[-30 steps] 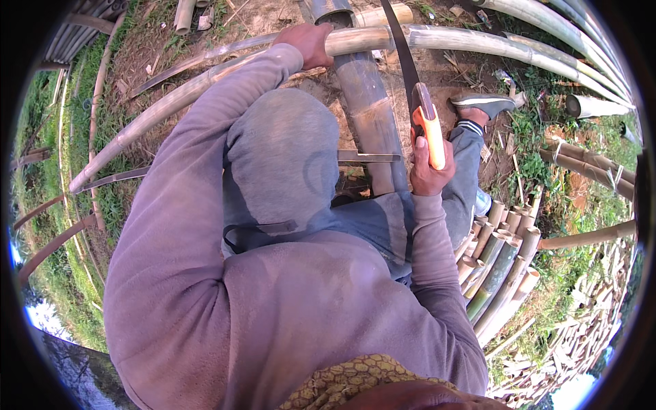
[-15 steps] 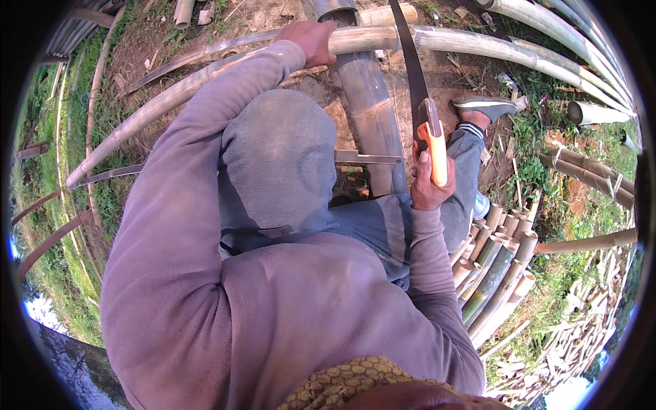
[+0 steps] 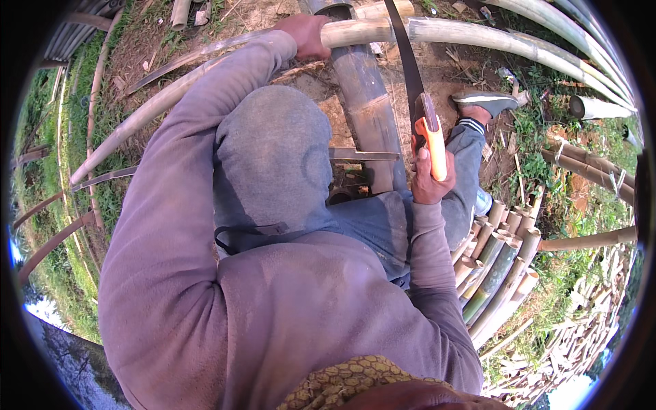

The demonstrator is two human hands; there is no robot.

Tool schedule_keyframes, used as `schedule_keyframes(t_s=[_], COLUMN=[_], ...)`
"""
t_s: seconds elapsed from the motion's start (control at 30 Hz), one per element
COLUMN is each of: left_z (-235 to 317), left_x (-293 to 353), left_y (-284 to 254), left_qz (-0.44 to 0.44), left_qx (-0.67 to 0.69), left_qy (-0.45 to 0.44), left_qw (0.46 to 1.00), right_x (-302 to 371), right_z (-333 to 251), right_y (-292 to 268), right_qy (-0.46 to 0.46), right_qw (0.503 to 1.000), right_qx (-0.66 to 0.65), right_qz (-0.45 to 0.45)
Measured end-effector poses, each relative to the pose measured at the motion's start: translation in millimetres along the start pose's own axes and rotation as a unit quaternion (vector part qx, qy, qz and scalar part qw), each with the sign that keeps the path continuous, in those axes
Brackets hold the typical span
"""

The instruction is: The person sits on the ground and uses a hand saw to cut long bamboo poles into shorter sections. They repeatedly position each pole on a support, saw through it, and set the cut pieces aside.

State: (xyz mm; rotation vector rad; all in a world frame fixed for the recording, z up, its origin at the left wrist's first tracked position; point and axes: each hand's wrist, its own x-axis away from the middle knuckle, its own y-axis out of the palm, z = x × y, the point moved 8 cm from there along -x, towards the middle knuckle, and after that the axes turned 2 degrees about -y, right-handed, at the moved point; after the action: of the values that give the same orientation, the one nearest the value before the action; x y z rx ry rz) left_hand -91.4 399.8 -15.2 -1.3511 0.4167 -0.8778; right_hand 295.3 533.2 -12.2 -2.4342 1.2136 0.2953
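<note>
My left hand (image 3: 305, 36) is closed around a long pale bamboo pole (image 3: 471, 37) that lies crosswise at the far side. In my right hand (image 3: 432, 180) is the orange handle of a hand saw (image 3: 412, 78). Its dark blade points away from me and crosses the pole right of my left hand. How deep the cut goes is hidden behind the blade. Under the pole runs a thick grey bamboo trunk (image 3: 372, 102), pointing away from me. A flat strip (image 3: 363, 155) lies across that trunk, beside my bent knee.
Cut bamboo pieces (image 3: 495, 266) are stacked in a bundle at my right. Long poles (image 3: 560, 31) fan out at the far right. My shoe (image 3: 485, 102) rests on the dirt right of the saw. Bamboo scraps (image 3: 557, 348) cover the ground at the lower right.
My left hand and the pole's left part have shifted slightly left and away. The saw blade has tilted and moved a little left, with my right hand still around its handle.
</note>
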Motion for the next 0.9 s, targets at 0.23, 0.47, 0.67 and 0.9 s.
schedule_keyframes(t_s=[0.23, 0.47, 0.67, 0.9], left_z=[-7.5, -4.9, -10.2, -4.0], left_x=[-8.5, -9.6, -8.8, -9.2], left_y=[3.5, 2.6, 5.2, -1.5], left_qz=[-0.012, -0.033, -0.006, -0.031], left_qx=[0.028, 0.056, 0.067, 0.06], left_qy=[0.016, 0.022, 0.027, 0.025], left_qw=[0.999, 0.998, 0.997, 0.997], right_x=[5.0, -9.7, 12.4, -64.2], right_z=[11.4, 8.5, 5.0, -9.8], right_y=[3.5, 14.6, 2.5, 62.1], right_qy=[0.012, 0.025, 0.024, -0.04], right_qw=[1.0, 1.0, 1.0, 0.999], right_qx=[-0.009, -0.007, 0.004, 0.006], right_qz=[-0.003, 0.007, 0.005, 0.014])
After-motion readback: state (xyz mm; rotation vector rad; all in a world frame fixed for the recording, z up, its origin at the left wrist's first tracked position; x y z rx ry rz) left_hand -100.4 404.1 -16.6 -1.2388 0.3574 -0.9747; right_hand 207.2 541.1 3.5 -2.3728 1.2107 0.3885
